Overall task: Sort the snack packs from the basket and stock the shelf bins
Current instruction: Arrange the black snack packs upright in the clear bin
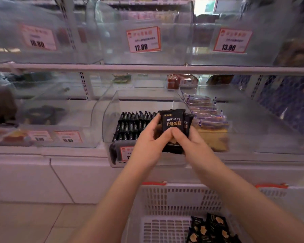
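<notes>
Both hands hold a small stack of black DRYCAKE snack packs [173, 121] upright over the front right of a clear shelf bin [107, 118]. My left hand [148, 138] grips the stack from the left, and my right hand [191, 142] grips it from the right with the thumb across the front pack. Inside the bin, rows of black packs [133, 125] stand on edge. Below, a white plastic basket [175, 199] on the floor holds several more black packs [209, 228] in its right corner.
A neighbouring bin to the right holds blue-edged cake packs [205, 111]. Clear bins with price tags 12.80 [142, 39] and 13.80 [232, 41] line the upper shelf. More bins sit at the left [42, 116]. A white shelf base [77, 176] runs below.
</notes>
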The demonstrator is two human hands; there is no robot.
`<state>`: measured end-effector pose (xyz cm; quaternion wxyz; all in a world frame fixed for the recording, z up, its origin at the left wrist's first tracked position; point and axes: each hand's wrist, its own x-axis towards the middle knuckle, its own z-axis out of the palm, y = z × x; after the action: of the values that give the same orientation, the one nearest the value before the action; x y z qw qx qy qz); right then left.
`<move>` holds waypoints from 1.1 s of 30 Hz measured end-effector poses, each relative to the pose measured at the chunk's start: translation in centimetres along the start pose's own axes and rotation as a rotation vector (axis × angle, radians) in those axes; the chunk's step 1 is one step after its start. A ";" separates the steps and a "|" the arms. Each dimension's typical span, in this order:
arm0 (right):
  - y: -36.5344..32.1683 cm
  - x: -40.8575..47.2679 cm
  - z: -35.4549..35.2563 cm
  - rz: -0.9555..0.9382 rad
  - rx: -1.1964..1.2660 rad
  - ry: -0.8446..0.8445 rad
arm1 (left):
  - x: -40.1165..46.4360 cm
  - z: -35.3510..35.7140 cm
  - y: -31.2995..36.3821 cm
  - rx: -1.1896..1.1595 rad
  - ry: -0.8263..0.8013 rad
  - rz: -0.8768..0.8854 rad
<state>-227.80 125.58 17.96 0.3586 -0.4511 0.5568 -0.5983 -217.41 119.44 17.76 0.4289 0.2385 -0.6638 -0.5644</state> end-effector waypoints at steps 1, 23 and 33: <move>-0.6 0.8 0.1 -0.038 -0.059 -0.019 | 0.5 -1.0 0.4 0.069 0.013 0.038; 1.7 12.5 4.4 0.430 -1.333 -0.410 | 9.3 -7.8 -1.1 1.422 -0.644 -0.303; 0.3 12.6 2.3 0.447 -1.059 -0.610 | 10.5 -9.5 -3.7 1.250 -0.683 -0.333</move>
<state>-229.87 112.97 19.37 0.3456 -0.5896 0.7300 0.0013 -215.50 104.87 17.34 -0.1098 0.3473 -0.9135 -0.1809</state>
